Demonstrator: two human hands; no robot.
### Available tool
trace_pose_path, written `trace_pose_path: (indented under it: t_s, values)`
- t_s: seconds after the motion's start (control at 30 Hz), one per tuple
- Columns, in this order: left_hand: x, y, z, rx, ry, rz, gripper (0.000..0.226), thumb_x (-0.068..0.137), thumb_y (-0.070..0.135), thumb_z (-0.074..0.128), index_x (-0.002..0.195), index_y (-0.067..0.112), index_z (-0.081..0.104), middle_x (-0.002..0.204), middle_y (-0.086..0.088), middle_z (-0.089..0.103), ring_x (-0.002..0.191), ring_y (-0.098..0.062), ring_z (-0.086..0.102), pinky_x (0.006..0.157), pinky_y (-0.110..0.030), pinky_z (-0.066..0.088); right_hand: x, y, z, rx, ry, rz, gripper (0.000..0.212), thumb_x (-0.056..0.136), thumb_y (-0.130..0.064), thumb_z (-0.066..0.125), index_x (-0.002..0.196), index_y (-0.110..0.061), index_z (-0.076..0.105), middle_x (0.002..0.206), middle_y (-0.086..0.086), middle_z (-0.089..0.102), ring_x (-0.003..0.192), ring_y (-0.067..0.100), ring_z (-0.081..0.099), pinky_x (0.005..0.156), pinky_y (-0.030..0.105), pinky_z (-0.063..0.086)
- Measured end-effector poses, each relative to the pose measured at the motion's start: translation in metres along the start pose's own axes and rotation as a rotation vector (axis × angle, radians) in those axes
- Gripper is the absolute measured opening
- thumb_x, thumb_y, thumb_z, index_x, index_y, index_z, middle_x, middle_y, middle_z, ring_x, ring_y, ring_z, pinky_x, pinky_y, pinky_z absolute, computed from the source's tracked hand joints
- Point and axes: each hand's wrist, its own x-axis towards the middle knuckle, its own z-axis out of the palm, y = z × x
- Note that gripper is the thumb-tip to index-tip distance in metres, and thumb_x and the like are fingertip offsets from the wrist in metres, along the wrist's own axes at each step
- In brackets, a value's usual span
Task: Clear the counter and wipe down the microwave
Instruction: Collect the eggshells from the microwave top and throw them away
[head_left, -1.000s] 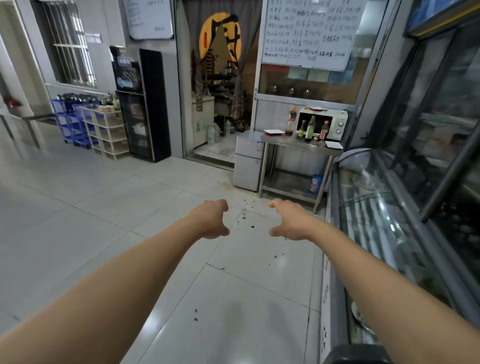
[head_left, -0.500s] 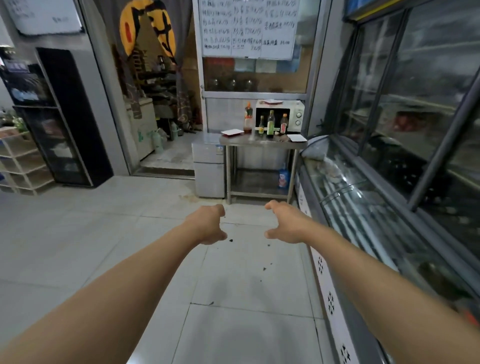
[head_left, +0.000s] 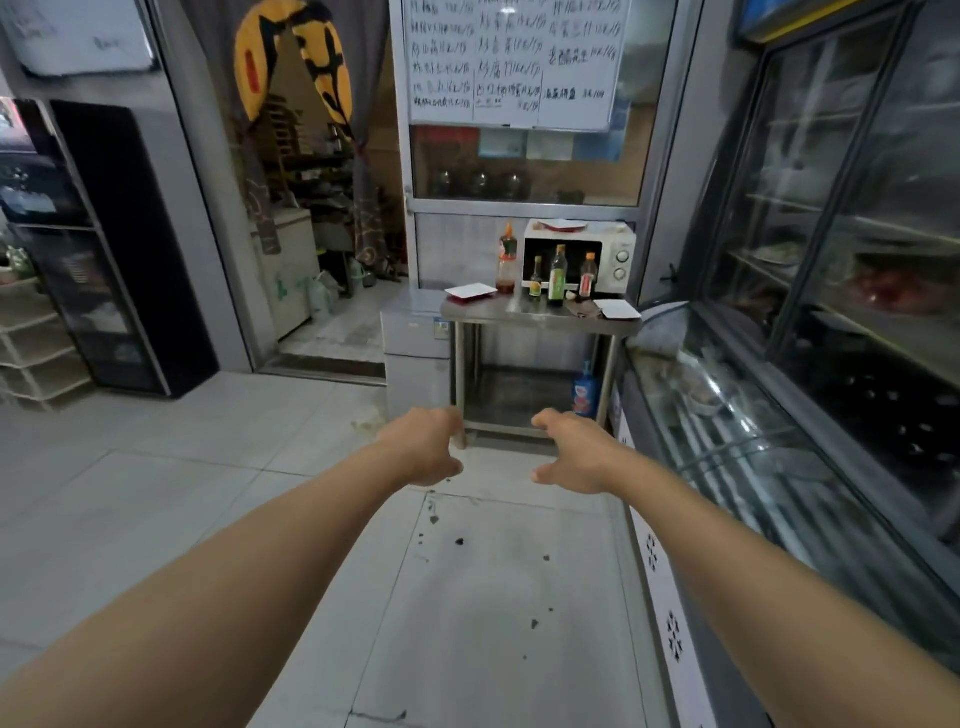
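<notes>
A white microwave (head_left: 618, 258) stands at the back of a steel counter (head_left: 540, 316) some way ahead of me, with a plate on its top. In front of it stand three small sauce bottles (head_left: 557, 274), and a taller red sauce bottle (head_left: 506, 259) is to their left. A white tray (head_left: 470, 291) lies at the counter's left end and another white tray (head_left: 616, 309) at its right, beside a brown rag (head_left: 583, 308). My left hand (head_left: 427, 447) and my right hand (head_left: 574, 451) are stretched out over the floor, fingers loosely curled, holding nothing.
A long glass display case (head_left: 753, 457) runs along the right. A small grey fridge (head_left: 415, 345) stands left of the counter, and a blue bottle (head_left: 585, 391) sits on its lower shelf. A black cabinet (head_left: 111, 249) and a doorway are at the left. Dark specks dot the tiled floor.
The counter and microwave have grown larger and shifted toward the centre as I came closer and turned right. Both hands stay outstretched and empty.
</notes>
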Motion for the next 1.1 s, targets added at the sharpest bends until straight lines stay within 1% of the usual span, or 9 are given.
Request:
trace_pose_path:
  t_s: [0.1,0.23,0.4,0.5,0.6,0.73,0.87,1.0,1.1]
  values:
    - [0.051,-0.001,-0.007,-0.003,0.032,-0.019,0.047,0.085,0.028,0.066,0.127,0.02,0.047,0.129,-0.005,0.055,0.112,-0.027,0.055,0.093,-0.04,0.049,0.051,0.017,-0.017,-0.023,-0.006,-0.018,0.073,0.083,-0.03,0.069,0.143,-0.019,0.029,0.143,0.008,0.037,0.13,0.026,0.041,0.104,0.036,0.039]
    - [0.105,-0.006,-0.009,-0.003,0.021,-0.048,0.047,0.085,0.029,0.065,0.127,0.021,0.047,0.129,-0.005,0.055,0.112,-0.027,0.055,0.093,-0.041,0.049,0.108,0.03,-0.03,-0.017,-0.044,-0.034,0.072,0.084,-0.03,0.068,0.143,-0.02,0.029,0.145,0.008,0.037,0.132,0.025,0.038,0.106,0.037,0.036]
    - [0.176,-0.02,-0.011,-0.023,0.011,-0.035,0.046,0.084,0.028,0.065,0.126,0.02,0.046,0.125,-0.006,0.056,0.11,-0.026,0.056,0.092,-0.041,0.05,0.178,0.04,-0.038,0.007,-0.038,-0.045,0.07,0.084,-0.03,0.069,0.143,-0.023,0.031,0.145,0.006,0.037,0.13,0.025,0.041,0.099,0.033,0.037]
    - [0.223,-0.033,-0.014,-0.03,0.013,-0.026,0.048,0.084,0.029,0.066,0.127,0.02,0.046,0.127,-0.007,0.055,0.111,-0.027,0.055,0.093,-0.042,0.049,0.221,0.045,-0.041,-0.005,-0.032,-0.04,0.07,0.083,-0.032,0.069,0.142,-0.023,0.031,0.142,0.005,0.039,0.126,0.023,0.043,0.094,0.03,0.037]
    - [0.274,-0.051,-0.019,-0.04,0.021,-0.002,0.049,0.085,0.029,0.066,0.129,0.02,0.046,0.127,-0.006,0.055,0.112,-0.026,0.055,0.093,-0.04,0.049,0.268,0.048,-0.047,-0.018,-0.008,-0.014,0.07,0.082,-0.034,0.069,0.141,-0.024,0.033,0.141,0.005,0.04,0.125,0.022,0.043,0.094,0.031,0.038]
    - [0.347,-0.075,-0.032,-0.073,0.022,0.057,0.047,0.084,0.029,0.066,0.126,0.022,0.047,0.122,-0.004,0.057,0.109,-0.022,0.055,0.088,-0.034,0.048,0.333,0.046,-0.061,-0.001,0.022,0.032,0.071,0.082,-0.032,0.069,0.142,-0.024,0.033,0.143,0.005,0.039,0.125,0.024,0.045,0.095,0.032,0.04]
    - [0.413,-0.091,-0.05,-0.072,-0.001,0.11,0.043,0.082,0.029,0.067,0.121,0.022,0.049,0.119,-0.003,0.058,0.104,-0.021,0.056,0.087,-0.034,0.05,0.389,0.044,-0.075,0.041,0.045,0.066,0.071,0.083,-0.029,0.068,0.143,-0.022,0.031,0.145,0.007,0.037,0.128,0.025,0.044,0.095,0.031,0.039]
    - [0.467,-0.101,-0.054,-0.081,-0.027,0.147,0.038,0.082,0.029,0.067,0.116,0.023,0.051,0.114,-0.003,0.058,0.101,-0.02,0.057,0.076,-0.029,0.046,0.435,0.052,-0.081,0.058,0.064,0.126,0.073,0.083,-0.027,0.068,0.144,-0.022,0.029,0.146,0.006,0.035,0.128,0.024,0.043,0.097,0.032,0.04]
    - [0.507,-0.103,-0.052,-0.092,-0.046,0.171,0.038,0.082,0.028,0.068,0.115,0.023,0.051,0.114,-0.004,0.059,0.1,-0.02,0.057,0.083,-0.033,0.051,0.468,0.064,-0.086,0.058,0.082,0.166,0.073,0.083,-0.029,0.068,0.143,-0.023,0.029,0.145,0.006,0.035,0.126,0.025,0.044,0.098,0.035,0.041]
